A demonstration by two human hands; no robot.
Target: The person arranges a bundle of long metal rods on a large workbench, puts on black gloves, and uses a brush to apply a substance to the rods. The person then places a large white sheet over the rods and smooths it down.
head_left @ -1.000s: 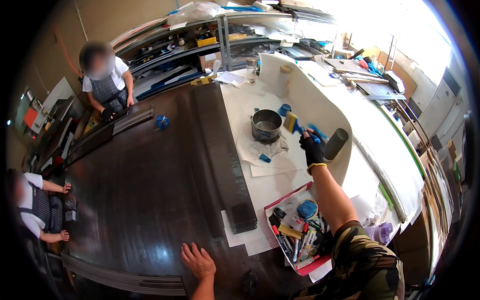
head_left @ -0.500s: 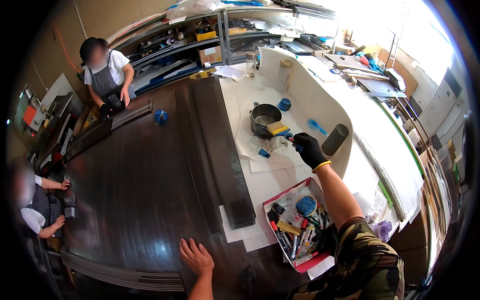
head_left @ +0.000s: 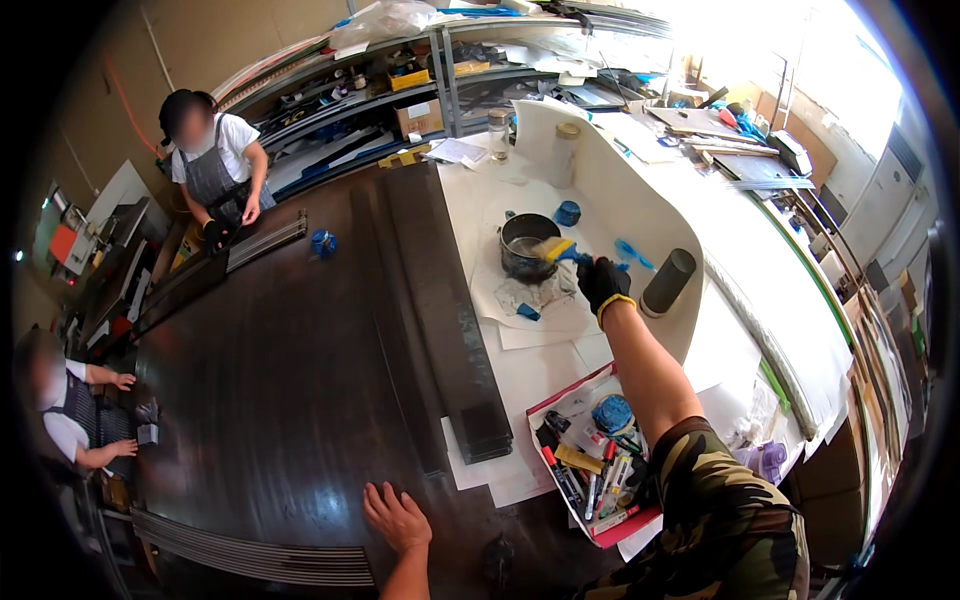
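the gloved right hand (head_left: 605, 284) grips a brush (head_left: 571, 253), its bristles (head_left: 547, 250) left of the grip, at a dark pot (head_left: 527, 264); the bare left hand (head_left: 400, 519) lies, fingers spread, on the dark tabletop (head_left: 270, 390).

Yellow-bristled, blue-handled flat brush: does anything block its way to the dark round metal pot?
Nothing visible does: the black-gloved right hand holds the brush, its tip overlapping the pot in view; contact is unclear.
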